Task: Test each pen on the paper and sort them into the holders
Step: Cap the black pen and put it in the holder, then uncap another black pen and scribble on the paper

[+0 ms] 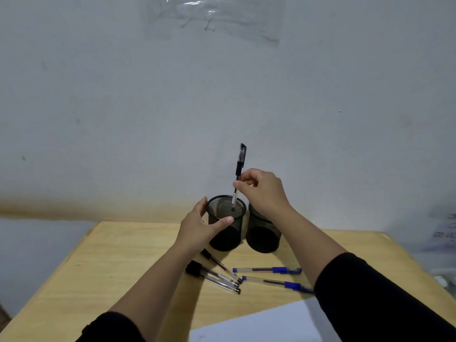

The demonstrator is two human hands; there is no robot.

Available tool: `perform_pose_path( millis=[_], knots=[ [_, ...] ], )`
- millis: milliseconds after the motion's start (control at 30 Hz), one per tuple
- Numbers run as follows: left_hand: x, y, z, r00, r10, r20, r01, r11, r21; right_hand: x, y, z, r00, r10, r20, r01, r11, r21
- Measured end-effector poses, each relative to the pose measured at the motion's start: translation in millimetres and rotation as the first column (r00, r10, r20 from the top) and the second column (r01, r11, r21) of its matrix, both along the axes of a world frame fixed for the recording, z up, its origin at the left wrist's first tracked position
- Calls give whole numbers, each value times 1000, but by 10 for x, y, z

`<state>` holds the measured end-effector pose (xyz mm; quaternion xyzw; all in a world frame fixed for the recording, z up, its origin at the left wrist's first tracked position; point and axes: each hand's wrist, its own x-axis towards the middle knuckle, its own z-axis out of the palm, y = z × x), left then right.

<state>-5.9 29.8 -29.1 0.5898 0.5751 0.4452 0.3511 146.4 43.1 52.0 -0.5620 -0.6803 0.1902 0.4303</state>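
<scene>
Two black mesh holders stand side by side at the far end of the wooden table. My left hand (pixel 199 224) grips the left holder (pixel 226 227) round its rim and side. My right hand (pixel 259 191) pinches a black-capped pen (pixel 239 169), cap up, with its lower end inside the left holder's mouth. The right holder (pixel 262 233) is partly hidden behind my right wrist. Three black pens (pixel 217 275) lie in a loose bunch in front of the holders. Two blue pens (pixel 269 270) lie to their right. White paper (pixel 266 324) with a small pen mark lies at the near edge.
The table (pixel 118 262) stands against a pale wall. Its left and right edges fall away on both sides. A sheet with handwriting (pixel 444 233) shows at the far right. Clear plastic (pixel 217 16) is taped high on the wall.
</scene>
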Motion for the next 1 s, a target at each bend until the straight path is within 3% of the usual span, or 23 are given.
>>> perform_pose_path(
  millis=[200,300,633,800,900,1000],
  knots=[
    [-15,50,-108,998,1,62,-5,998,58,-106,170,-261,939,52,339,-25,996,-83],
    [-23,53,-124,997,-4,80,-1,998,60,-121,198,-333,913,65,402,-24,994,-106],
    [-9,21,-59,998,25,58,-26,999,22,-125,182,-341,937,42,347,-4,994,-109],
    [-132,-115,-8,997,70,28,-70,997,17,-137,-142,-357,981,-45,191,35,998,59],
    [-275,-265,-73,994,93,-56,-90,994,60,-194,-443,-523,993,-24,116,12,995,103],
    [-403,-425,-208,980,72,-187,-53,993,103,-263,-686,-801,991,40,124,-42,999,17]
  ],
)
